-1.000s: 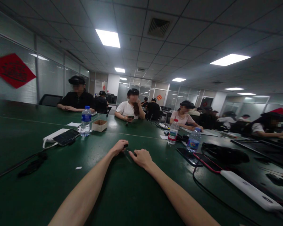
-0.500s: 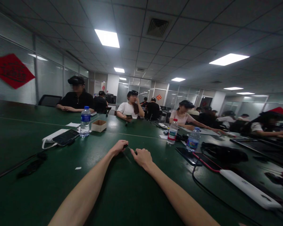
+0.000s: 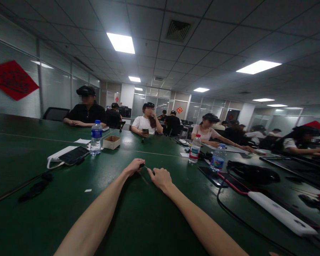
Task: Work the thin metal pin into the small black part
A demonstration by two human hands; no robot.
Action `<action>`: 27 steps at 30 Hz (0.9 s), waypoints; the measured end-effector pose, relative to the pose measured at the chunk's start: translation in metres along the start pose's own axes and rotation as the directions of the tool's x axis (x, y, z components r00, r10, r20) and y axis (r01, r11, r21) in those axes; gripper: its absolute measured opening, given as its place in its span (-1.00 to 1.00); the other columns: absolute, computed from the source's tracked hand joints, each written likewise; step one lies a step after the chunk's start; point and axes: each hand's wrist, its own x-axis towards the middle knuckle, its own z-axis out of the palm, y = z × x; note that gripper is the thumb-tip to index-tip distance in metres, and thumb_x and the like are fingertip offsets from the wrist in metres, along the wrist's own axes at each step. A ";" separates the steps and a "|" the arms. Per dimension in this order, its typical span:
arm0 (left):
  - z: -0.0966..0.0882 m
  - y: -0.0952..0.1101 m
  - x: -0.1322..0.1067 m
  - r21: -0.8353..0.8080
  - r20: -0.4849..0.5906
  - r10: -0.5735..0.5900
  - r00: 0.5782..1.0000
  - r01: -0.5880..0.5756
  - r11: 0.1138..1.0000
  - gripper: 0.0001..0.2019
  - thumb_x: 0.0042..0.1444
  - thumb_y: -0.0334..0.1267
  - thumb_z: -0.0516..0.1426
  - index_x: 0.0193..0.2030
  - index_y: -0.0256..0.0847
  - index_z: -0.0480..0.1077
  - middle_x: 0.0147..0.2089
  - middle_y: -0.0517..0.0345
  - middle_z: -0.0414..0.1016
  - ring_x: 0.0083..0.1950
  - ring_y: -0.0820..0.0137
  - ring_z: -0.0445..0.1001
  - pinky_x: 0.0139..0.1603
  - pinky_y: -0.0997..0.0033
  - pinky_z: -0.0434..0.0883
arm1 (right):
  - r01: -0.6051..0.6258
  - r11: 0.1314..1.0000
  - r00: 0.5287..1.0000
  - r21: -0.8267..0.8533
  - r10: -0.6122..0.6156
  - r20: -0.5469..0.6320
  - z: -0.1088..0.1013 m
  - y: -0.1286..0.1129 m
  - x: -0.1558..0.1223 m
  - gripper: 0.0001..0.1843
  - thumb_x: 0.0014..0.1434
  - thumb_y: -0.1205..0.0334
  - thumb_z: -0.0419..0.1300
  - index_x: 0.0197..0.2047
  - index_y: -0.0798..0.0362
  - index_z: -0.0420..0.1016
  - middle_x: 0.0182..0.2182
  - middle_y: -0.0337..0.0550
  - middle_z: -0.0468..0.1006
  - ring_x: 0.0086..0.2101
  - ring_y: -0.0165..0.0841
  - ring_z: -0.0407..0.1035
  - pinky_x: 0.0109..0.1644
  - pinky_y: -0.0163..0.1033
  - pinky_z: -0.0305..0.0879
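Note:
My left hand (image 3: 134,168) is closed around a small black piece (image 3: 142,165) that sticks out past the fingers. Facing it, my right hand (image 3: 161,179) is closed on another small dark piece (image 3: 153,173), mostly hidden by the fingers. A thin, pale, pointed sliver shows in the narrow gap between the hands, too small to name. Both hands are above the middle of the green table (image 3: 138,220), with a little space between them. Faint streaks below the gap look like a reflection on the tabletop.
To the left are a blue-capped bottle (image 3: 96,140), an open small box (image 3: 111,142), a phone (image 3: 74,155) and a paper scrap (image 3: 88,190). On the right stand a red-capped bottle (image 3: 194,151) and another bottle (image 3: 218,158), near a white power strip (image 3: 282,213) and cables. Several people sit around.
My hands and what they hold stay in place. Across the table, the person in white has lowered a hand from the cheek toward the mouth and tilted their phone up slightly.

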 end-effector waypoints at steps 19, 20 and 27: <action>0.002 -0.001 0.001 0.060 0.001 0.014 1.000 -0.014 0.998 -0.63 0.03 0.08 0.13 -0.44 -0.21 0.23 -0.62 0.38 0.09 -0.66 0.59 0.04 -0.65 0.56 -0.07 | -0.005 1.000 1.000 0.009 0.005 0.019 -0.002 0.000 0.000 -0.26 0.38 -0.21 -0.29 -0.16 0.09 0.58 -0.21 0.12 0.61 -0.19 -0.12 0.52 -0.15 -0.15 0.33; 0.002 -0.001 0.001 0.061 0.002 0.014 1.000 -0.014 0.998 -0.62 0.03 0.09 0.14 -0.44 -0.21 0.22 -0.61 0.38 0.09 -0.66 0.59 0.04 -0.65 0.56 -0.06 | -0.006 1.000 1.000 0.009 0.006 0.021 -0.002 0.000 0.000 -0.26 0.38 -0.22 -0.29 -0.15 0.09 0.58 -0.20 0.13 0.61 -0.18 -0.12 0.52 -0.15 -0.15 0.33; 0.002 -0.002 0.000 0.077 -0.015 0.014 1.000 -0.013 0.997 -0.54 -0.01 0.19 0.17 -0.42 -0.20 0.20 -0.60 0.39 0.09 -0.65 0.58 0.09 -0.65 0.58 -0.07 | -0.009 1.000 0.999 0.018 0.008 0.038 -0.002 0.001 0.001 -0.25 0.37 -0.23 -0.30 -0.14 0.10 0.58 -0.19 0.13 0.61 -0.20 -0.16 0.52 -0.14 -0.17 0.33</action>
